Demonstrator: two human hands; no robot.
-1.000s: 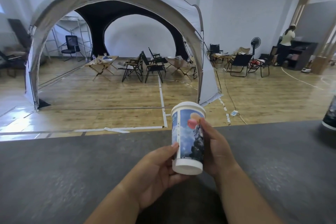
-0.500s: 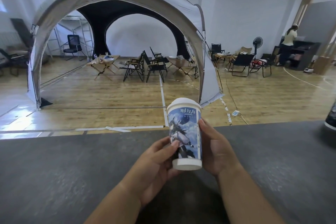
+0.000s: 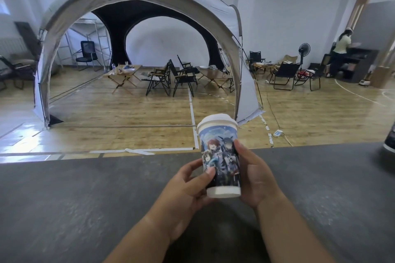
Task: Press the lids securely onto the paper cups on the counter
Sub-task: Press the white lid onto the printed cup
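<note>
"While the dark grey bench lies under everything as before, what has changed?"

"Both hands have turned what they hold. The left hand curls round its lower left side, thumb on the print. The right hand wraps the right side, fingertips on the front."

"And the thing held?"

"The tall paper cup with printed cartoon figures is held upright, seemingly just clear of the bench. A second ago another part of the print faced the camera."

"The lid?"

"The white domed plastic lid sits level on the rim, no gap showing on the near side. I judge this a seal check; this cup looks done, ready to set down."
</note>
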